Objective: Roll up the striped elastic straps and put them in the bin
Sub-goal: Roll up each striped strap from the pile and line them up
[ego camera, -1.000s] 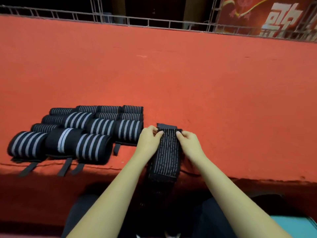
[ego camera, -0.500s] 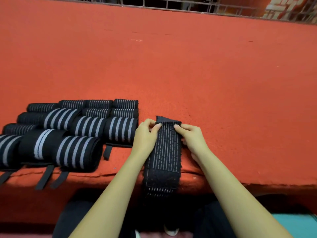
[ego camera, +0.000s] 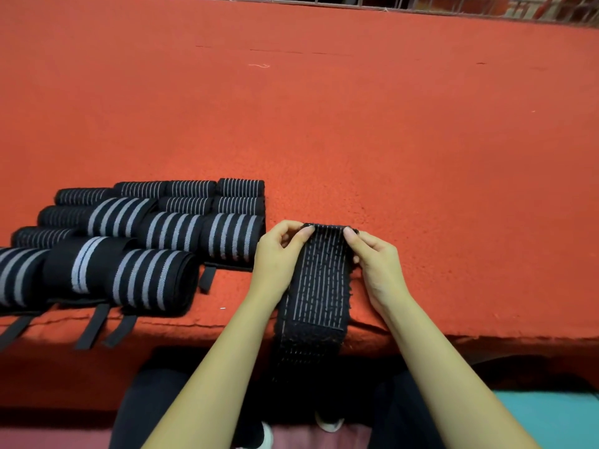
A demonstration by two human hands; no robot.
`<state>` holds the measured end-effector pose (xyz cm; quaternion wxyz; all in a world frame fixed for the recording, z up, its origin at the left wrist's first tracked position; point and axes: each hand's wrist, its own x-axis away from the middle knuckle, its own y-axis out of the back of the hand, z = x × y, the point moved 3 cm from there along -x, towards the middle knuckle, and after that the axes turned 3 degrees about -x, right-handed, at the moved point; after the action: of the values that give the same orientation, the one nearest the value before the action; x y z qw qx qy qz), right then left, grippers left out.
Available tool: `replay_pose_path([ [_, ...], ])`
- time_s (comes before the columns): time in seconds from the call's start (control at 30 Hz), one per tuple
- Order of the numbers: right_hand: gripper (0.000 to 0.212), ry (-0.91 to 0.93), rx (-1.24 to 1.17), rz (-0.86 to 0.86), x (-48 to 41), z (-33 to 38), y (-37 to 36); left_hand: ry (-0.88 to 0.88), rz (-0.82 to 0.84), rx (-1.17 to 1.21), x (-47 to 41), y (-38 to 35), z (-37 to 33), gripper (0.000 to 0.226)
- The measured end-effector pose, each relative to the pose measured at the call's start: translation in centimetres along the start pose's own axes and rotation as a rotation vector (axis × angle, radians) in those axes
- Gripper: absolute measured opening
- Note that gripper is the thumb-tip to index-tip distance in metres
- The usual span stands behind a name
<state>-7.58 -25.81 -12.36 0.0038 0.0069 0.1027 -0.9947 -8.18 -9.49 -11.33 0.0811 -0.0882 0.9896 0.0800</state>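
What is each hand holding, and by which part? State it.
Both hold the unrolled striped strap at its far end: the left hand pinches the left corner, the right hand the right corner. Its near end hangs over the table edge.

strap point(ego camera: 319, 280) end tab folded under, roll begun

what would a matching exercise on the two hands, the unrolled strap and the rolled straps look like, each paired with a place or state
1 left hand
2 right hand
3 unrolled strap
4 rolled straps

a hangs over the red table's front edge
b pinches the strap's far left corner
c packed in rows at the left
d pinches the strap's far right corner

Pairs: 1-b, 2-d, 3-a, 4-c
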Motion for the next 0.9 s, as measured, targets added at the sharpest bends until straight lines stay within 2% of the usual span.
replay_pose_path([
  [0.2,0.016,0.016,-0.029,0.003,0.18,-0.2,-0.03,0.029,-0.025,0.014,-0.37,0.17,0.57,0.011],
  [0.43,0.014,0.069,0.032,-0.004,0.02,-0.16,0.01,0.095,-0.063,0.165,-0.15,0.15,0.67,0.008],
  [0.6,0.02,0.029,-0.068,0.025,0.11,-0.08,-0.07,0.132,-0.06,0.195,-0.04,0.1,0.72,0.012],
  [0.77,0.01,0.014,-0.127,-0.033,0.07,0.03,-0.02,0.117,-0.039,0.186,0.05,-0.03,0.51,0.004],
  [0.9,0.008,0.02,-0.108,-0.027,0.14,0.07,-0.08,0.135,-0.021,0.205,0.18,-0.09,0.63,0.011],
])
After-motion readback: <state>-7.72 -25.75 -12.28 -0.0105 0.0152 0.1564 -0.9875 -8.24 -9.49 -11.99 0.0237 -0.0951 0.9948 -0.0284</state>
